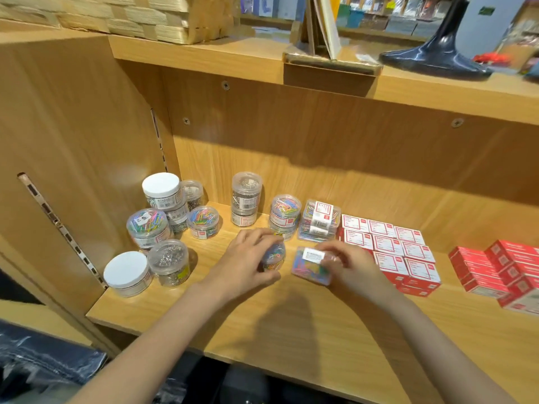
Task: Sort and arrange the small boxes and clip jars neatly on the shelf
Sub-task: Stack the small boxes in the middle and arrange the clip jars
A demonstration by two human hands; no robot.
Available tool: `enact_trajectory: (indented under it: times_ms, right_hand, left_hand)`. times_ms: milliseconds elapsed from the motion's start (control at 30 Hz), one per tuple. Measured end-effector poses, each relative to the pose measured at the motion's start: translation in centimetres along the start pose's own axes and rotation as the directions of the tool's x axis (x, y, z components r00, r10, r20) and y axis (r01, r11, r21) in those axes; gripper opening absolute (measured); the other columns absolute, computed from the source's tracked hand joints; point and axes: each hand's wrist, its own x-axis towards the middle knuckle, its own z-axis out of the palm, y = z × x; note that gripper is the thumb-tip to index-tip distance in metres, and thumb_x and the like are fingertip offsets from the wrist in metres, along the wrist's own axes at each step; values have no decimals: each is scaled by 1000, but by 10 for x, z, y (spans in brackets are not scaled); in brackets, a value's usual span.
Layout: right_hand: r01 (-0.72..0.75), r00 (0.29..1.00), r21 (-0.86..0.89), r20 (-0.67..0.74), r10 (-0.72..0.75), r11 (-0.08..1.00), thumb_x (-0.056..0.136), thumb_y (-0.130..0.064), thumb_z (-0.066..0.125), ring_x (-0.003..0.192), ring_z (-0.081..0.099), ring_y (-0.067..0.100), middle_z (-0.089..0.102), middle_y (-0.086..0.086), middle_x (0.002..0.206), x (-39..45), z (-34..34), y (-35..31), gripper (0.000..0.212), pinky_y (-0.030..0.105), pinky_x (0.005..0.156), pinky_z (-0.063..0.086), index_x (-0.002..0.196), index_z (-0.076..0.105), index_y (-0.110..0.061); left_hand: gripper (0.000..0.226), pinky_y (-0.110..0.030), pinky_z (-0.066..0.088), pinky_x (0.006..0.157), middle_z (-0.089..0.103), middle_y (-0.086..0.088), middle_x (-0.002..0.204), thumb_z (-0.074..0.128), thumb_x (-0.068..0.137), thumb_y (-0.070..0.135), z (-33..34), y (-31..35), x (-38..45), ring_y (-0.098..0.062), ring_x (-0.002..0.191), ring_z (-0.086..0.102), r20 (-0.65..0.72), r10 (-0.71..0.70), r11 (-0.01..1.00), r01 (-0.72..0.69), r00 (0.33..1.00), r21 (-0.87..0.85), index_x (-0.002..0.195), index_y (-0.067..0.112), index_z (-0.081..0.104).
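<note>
My left hand [248, 258] grips a small round jar of coloured clips [274, 256] on the wooden shelf [291, 322]. My right hand [347, 263] holds a clear flat box of coloured clips [310, 268] by its right end, just right of that jar. Behind them stand a stack of coloured-clip jars [285, 212] and a stack of clear boxes [319, 220]. A tall stack of silver-clip jars [246, 198] stands further left. Several more jars [163, 225], some with white lids, cluster at the shelf's left end.
Red-and-white small boxes [399, 249] lie in rows to the right of my hands, with red boxes [501, 269] stacked at the far right. The cabinet's side wall [73, 141] closes the left. An upper shelf [320, 80] overhangs, carrying a woven basket [131, 16].
</note>
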Motion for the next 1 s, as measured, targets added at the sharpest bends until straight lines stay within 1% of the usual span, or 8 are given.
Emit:
enact_trajectory:
  times_ms: [133,233,400,567,700,800,867,1000]
  right_hand:
    - [168,972,-340,-97,-212,925,83,-6,59,82,57,24,59,4,89,5,21,1,15,29,74,41,97,62,-9]
    - [221,883,-484,-268,-384,846,77,-9,55,84,52,27,59,10,88,18,11,-6,10,31,73,36,86,60,-7]
    - [117,961,-553,-147,-235,825,85,-16,59,115,38,30,44,11,129,49,-11,-9,33,36,96,32,116,52,-8]
    - [106,961,-504,-170,-218,857,88,-10,55,119,35,27,40,11,131,53,-6,1,31,36,94,36,118,51,-11]
    - [244,889,-459,-247,-386,854,86,-25,54,103,45,24,53,9,114,38,0,3,23,35,84,42,101,60,-9]
    - [368,918,-424,26,-395,828,81,-50,47,100,45,17,56,0,107,17,16,5,43,27,85,39,103,59,-15]
    - [395,918,-424,141,-371,815,80,-48,57,105,44,17,53,-1,113,11,26,15,44,27,90,38,111,55,-17]
    - [354,929,-241,-16,-369,904,76,-56,55,89,49,11,56,-8,94,13,12,7,42,13,73,31,97,57,-20]
  left_hand:
    - [50,-31,27,103,43,1,134,66,80,24,6,-2,0,-22,117,29,2,7,999,-7,1000,46,127,22,49]
    - [51,-27,25,102,38,3,137,64,82,19,4,-4,0,-23,120,32,3,-37,999,37,999,35,130,23,46]
    - [49,-30,31,100,31,3,136,65,81,25,5,-3,-3,-21,119,31,9,-75,996,75,997,43,125,22,43]
    - [46,-27,33,95,30,3,129,66,81,30,5,1,3,-18,116,32,2,-114,992,114,993,55,118,19,41]
    - [44,-26,32,92,29,4,128,66,81,29,4,-2,5,-17,114,32,6,-126,992,126,992,25,116,21,40]
    - [43,-25,32,90,29,5,129,65,82,29,3,-5,5,-17,113,32,-3,-128,991,128,992,30,115,22,40]
    - [42,-26,33,92,30,4,129,65,82,28,2,-7,6,-17,113,33,-2,-133,991,133,991,25,115,21,40]
    - [44,-26,31,94,33,3,129,65,81,26,2,-9,4,-20,114,35,-4,-115,993,115,993,-6,119,19,43]
